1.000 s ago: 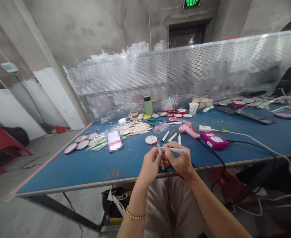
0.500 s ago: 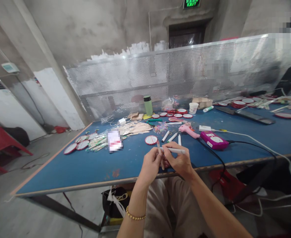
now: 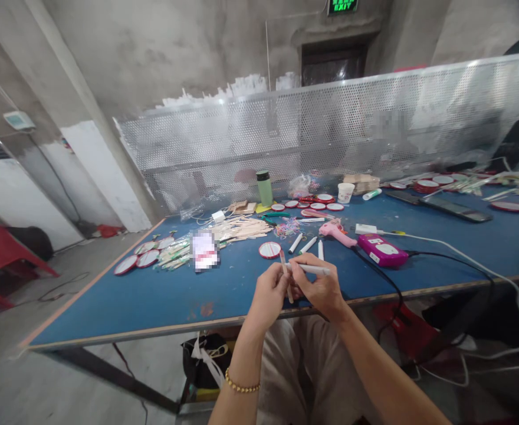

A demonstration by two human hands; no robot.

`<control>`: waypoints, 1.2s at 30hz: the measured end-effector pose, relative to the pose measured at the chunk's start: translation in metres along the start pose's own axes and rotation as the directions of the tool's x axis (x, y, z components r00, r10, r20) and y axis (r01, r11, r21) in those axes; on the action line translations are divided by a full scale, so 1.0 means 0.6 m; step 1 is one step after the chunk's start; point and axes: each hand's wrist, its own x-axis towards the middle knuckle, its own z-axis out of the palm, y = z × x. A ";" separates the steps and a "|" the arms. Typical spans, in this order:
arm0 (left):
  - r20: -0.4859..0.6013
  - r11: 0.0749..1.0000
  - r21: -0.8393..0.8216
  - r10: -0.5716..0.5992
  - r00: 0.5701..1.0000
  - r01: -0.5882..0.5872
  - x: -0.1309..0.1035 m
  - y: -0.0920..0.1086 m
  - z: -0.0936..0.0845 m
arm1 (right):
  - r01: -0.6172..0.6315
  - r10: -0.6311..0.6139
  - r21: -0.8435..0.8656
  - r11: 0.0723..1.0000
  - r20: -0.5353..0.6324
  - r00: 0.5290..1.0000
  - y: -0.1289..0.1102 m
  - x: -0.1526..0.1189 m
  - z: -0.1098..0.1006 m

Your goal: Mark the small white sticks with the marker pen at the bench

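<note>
My left hand (image 3: 269, 295) is closed on a flat wooden craft stick (image 3: 283, 260), whose upper end is coloured reddish. A white marker (image 3: 315, 268) is gripped in my right hand (image 3: 319, 289), its tip against or close to the stick. Both hands meet just above the table's front edge. Beyond them lies a round white disc with a red rim (image 3: 269, 250). To its right are several more markers, one of them a white marker (image 3: 295, 243) lying slanted on the table.
On the blue table (image 3: 166, 301), a pile of craft sticks (image 3: 246, 228) and red-rimmed discs (image 3: 148, 258) lie left. A pink glue gun (image 3: 339, 234), a purple box (image 3: 382, 250) with cables and a paper cup (image 3: 345, 193) are right. A green bottle (image 3: 264, 189) stands behind.
Almost nothing differs. Both hands keep their places, with the marker still at the craft stick.
</note>
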 end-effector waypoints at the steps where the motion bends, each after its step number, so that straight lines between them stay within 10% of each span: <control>1: -0.003 1.000 -0.012 -0.004 1.000 0.004 0.000 0.002 0.001 | 0.005 -0.005 0.000 1.000 0.001 1.000 0.000 0.000 0.000; 36: 0.034 0.984 -0.156 -0.080 0.996 0.084 -0.002 0.009 0.005 | 0.004 -0.005 -0.016 1.000 -0.066 0.998 0.008 0.000 0.000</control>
